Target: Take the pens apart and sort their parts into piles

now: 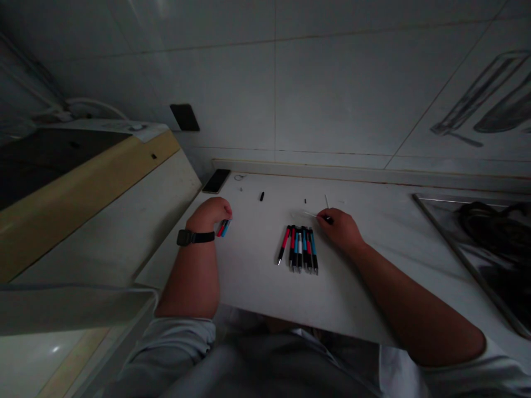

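While pens (pixel 300 243) lie beside right hand (pixel 341 228) — any lettering illegible.

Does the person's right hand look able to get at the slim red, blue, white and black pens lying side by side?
Probably yes: the right hand is just beside those pens, with nothing visible blocking the way. It seems to pinch a small dark piece, which might need releasing first.

White countertop (pixel 253 262) bears, near its middle, a group of red, blue, white and black pens (pixel 300 244). Around these lie: red and blue tubes (pixel 224 228), past 9 o'clock; dark phone (pixel 216 181), 10; wire ring (pixel 236 178) and black stub (pixel 261 196), 11; tiny black piece (pixel 305 201), 12; thin white stick (pixel 327 202), 1; metal hob (pixel 475 251), 3.
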Demonstrator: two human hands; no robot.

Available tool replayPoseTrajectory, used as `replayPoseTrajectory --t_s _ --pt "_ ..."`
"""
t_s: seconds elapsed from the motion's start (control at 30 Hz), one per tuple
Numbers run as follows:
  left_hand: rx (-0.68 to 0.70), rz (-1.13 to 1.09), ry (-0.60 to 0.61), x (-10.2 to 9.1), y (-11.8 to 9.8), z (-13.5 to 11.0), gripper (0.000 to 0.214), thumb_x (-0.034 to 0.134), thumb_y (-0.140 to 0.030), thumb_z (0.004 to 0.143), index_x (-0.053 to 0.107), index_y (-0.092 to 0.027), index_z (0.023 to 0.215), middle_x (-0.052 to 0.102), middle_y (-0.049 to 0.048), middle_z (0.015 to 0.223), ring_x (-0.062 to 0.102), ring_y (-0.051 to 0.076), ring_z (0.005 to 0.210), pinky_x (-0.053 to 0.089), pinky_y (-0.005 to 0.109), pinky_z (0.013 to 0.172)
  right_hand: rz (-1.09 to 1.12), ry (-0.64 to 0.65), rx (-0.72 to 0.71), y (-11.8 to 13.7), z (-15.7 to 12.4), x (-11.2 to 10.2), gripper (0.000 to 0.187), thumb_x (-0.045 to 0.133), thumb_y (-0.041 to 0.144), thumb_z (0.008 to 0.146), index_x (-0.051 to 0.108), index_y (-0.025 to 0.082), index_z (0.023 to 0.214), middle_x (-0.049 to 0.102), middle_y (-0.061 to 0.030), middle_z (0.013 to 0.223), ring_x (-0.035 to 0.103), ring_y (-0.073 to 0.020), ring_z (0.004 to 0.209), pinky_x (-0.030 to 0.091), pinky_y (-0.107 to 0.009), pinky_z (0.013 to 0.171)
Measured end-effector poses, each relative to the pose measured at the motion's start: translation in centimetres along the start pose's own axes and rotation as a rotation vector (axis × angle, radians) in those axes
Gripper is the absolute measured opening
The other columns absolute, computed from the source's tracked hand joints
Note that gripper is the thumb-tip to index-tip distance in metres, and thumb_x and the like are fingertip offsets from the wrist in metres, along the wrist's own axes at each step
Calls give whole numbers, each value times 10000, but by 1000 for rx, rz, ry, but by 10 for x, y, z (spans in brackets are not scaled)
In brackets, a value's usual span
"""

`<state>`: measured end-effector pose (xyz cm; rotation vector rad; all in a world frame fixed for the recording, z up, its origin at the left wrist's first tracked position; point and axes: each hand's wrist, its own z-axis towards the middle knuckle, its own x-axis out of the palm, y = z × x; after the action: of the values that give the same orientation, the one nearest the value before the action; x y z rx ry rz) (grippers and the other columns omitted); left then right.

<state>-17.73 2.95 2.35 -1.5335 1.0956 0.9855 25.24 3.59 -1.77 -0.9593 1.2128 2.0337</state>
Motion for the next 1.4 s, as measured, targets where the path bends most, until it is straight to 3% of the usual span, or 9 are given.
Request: replayPoseTrajectory --t_s 0.27,0.47,0.57,0.7,0.87,1.03,1.2,1.4 --pt "2 -4 23 -2 1 -2 39 722 -200 718 753 -223 725 770 42 783 678 194 715 436 282 640 167 -85 -3 0 1 -1 204 608 368 932 758 230 943 728 -76 973 672 -210 843 526 -344 817" --pt "8 -58 -64 -4 -5 -7 164 742 -209 724 768 -228 885 762 32 826 679 192 740 443 275 644 522 -57 131 2 4 4 304 658 506 879 722 214 936 721 -57 874 679 -203 782 533 -344 768" --pt "130 -142 -211 -3 -25 -9 224 737 -271 786 764 -226 1004 753 38 894 671 187 769 453 276 664 651 -40 190 5 7 5 343 668 555 845 691 219 914 720 -45 846 671 -203 803 528 -337 761" --pt "367 -273 -341 6 -73 -13 202 679 -347 892 764 -227 1030 735 36 898 640 175 768 475 285 708 829 -62 244 8 9 5 348 704 558 804 660 223 888 728 -47 903 670 -193 872 523 -333 817" --pt "610 -510 -337 30 -144 -22 195 683 -365 923 740 -219 1039 727 36 931 648 161 797 520 289 752 1121 -58 354 12 9 8 388 805 549 728 643 227 872 686 -6 916 644 -155 833 534 -313 809" --pt "688 -605 -260 55 -195 -27 230 769 -358 873 687 -223 1041 737 27 977 685 163 844 551 302 787 1359 -24 421 21 5 10 467 903 535 620 627 230 840 634 32 812 615 -139 753 554 -316 793" --pt "613 -596 -341 76 -208 -26 224 797 -307 855 659 -225 1012 751 27 977 708 177 857 567 326 805 1433 15 418 26 1 13 434 933 480 615 651 223 821 661 24 802 622 -146 767 536 -299 770" --pt "654 -583 -334 89 -191 -16 177 759 -219 876 700 -232 1043 752 30 994 714 182 897 572 320 816 1443 -31 475 20 2 16 385 931 454 641 688 225 832 712 -3 869 666 -172 859 527 -327 824"
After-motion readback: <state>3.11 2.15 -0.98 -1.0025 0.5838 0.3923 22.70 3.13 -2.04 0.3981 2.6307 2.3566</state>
